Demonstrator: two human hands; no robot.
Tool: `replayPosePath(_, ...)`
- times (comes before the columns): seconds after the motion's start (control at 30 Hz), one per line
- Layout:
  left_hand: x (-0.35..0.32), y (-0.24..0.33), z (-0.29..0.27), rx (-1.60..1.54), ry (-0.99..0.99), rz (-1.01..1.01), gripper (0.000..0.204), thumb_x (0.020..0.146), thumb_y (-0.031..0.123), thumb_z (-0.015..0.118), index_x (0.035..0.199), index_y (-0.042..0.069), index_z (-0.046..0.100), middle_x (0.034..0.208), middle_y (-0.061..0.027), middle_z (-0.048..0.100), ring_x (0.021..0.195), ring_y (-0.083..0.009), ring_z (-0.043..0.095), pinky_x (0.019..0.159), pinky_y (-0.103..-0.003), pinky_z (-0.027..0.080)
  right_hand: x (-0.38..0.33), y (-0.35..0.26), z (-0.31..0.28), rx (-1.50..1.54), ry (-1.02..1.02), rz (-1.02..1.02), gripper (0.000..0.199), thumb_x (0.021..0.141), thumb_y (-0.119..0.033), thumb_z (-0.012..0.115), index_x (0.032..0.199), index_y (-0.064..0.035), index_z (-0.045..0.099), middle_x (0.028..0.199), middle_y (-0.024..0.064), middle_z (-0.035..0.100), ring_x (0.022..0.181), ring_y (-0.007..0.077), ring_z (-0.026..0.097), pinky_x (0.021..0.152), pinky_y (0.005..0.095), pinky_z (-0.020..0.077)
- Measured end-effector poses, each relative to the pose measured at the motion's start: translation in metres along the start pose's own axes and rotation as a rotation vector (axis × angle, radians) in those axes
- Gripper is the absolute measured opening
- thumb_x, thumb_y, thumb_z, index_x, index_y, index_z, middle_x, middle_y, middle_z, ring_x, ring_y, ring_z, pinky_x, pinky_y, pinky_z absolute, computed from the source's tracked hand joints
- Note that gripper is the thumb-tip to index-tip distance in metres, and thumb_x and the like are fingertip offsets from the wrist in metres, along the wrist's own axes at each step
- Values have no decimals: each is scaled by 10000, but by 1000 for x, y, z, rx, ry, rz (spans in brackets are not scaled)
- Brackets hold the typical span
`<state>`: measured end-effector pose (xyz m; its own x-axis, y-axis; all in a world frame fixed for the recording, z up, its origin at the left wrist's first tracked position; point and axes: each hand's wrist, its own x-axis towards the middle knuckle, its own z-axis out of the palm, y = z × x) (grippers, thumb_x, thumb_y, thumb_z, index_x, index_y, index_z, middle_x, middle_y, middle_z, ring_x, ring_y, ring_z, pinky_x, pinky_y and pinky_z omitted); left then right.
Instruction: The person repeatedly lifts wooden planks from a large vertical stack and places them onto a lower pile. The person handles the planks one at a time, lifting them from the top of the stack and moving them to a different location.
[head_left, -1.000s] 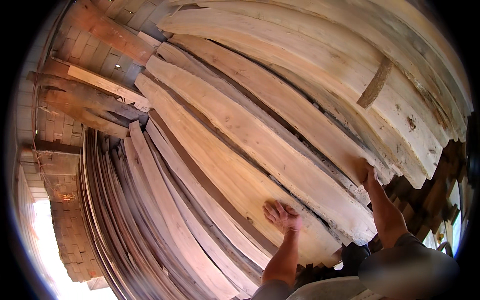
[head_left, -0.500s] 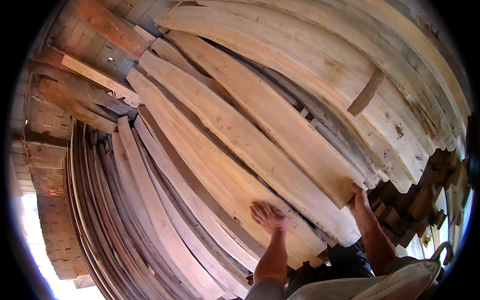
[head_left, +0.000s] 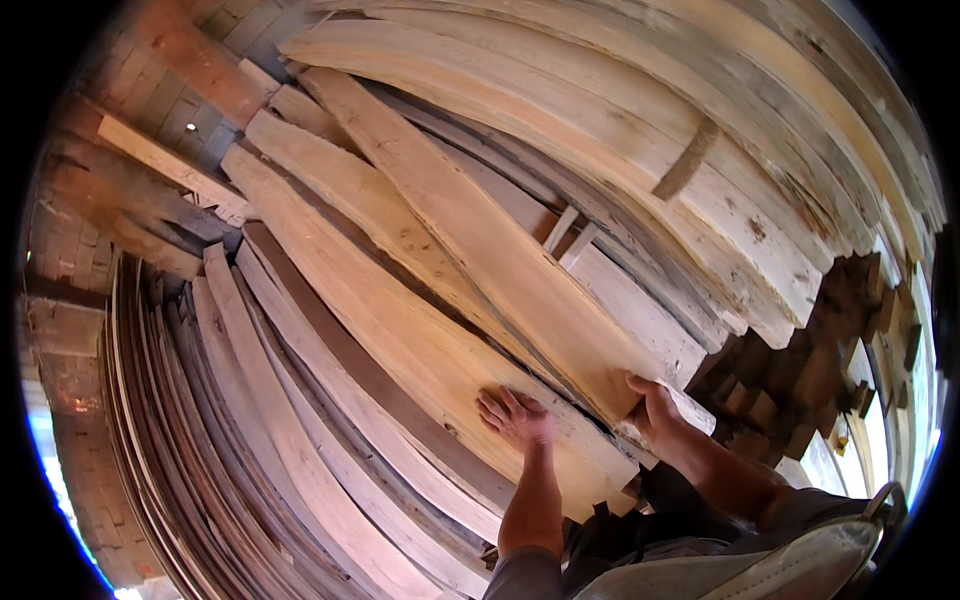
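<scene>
My right hand (head_left: 654,408) grips the near end of a long light-brown plank (head_left: 510,260), its thumb over the edge. This plank now lies partly across a knotty plank (head_left: 392,215) beneath it, hiding part of that one. My left hand (head_left: 517,418) rests flat, fingers spread, on a wide yellowish plank (head_left: 400,320) just to the left. A narrow dark gap runs between the yellowish plank and the ones on its right.
Several planks stand on edge in a row (head_left: 180,430) at the left. A stack of long boards (head_left: 560,90) fills the upper right, a short bark strip (head_left: 688,160) lying across it. Wooden blocks (head_left: 765,400) are piled at the right. Two small spacer sticks (head_left: 570,235) show under the planks.
My right hand has shifted the gripped plank's near end leftward, over the knotty plank, uncovering spacer sticks and boards on the right. My left hand stays on the yellowish plank.
</scene>
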<state>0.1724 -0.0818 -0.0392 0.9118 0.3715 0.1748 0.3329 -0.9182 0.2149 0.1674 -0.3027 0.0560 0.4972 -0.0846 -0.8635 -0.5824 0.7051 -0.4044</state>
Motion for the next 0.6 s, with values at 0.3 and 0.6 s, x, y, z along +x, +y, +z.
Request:
replayPosePath(0.3, -2, -4, 0, -6, 74, 10, 448, 922, 265, 497, 1277, -2, 552, 1467, -295, 359, 1372, -482, 322, 1097, -614, 286, -14, -4, 7, -16, -56, -30, 380, 939, -205, 612, 1251, 1, 543, 1215, 131, 608, 1144, 278, 596, 900, 467, 537)
replayPosePath(0.6, 2, -6, -13, -119, 145, 9, 362, 920, 239, 523, 1194, 8, 572, 1403, -316, 425, 1337, -493, 369, 1077, -604, 329, -4, 13, -4, 6, -153, -65, 495, 866, -349, 684, 1264, -88, 549, 1263, 79, 593, 1161, 264, 592, 964, 447, 492)
